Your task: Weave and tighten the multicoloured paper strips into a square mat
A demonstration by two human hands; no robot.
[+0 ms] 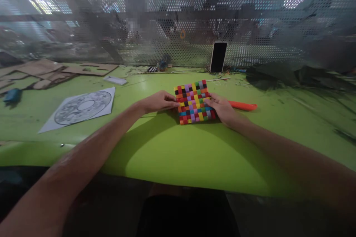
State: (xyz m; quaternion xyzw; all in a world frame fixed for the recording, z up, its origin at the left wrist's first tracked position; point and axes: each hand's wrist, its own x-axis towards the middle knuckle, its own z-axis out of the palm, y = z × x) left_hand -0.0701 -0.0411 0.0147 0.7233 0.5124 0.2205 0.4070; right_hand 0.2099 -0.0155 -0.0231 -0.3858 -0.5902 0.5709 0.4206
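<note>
A square woven mat (194, 103) of many-coloured strips is held up at a tilt above the green table, its checked face towards me. My left hand (164, 101) pinches its left edge between thumb and fingers. On the right edge, my right hand (219, 107) grips it with the thumb on the front and the fingers behind. Just beyond my right hand lies an orange tool-like object (243, 106), partly hidden by that hand. A thin pale stick (218, 79) shows behind the mat's upper right corner.
A printed sheet with a round pattern (83, 107) lies on the green table (178, 155) at left, near cardboard pieces (41, 71). A phone (218, 57) leans against the perforated metal screen (191, 44). Dark leaf-like material (294, 76) lies at the back right.
</note>
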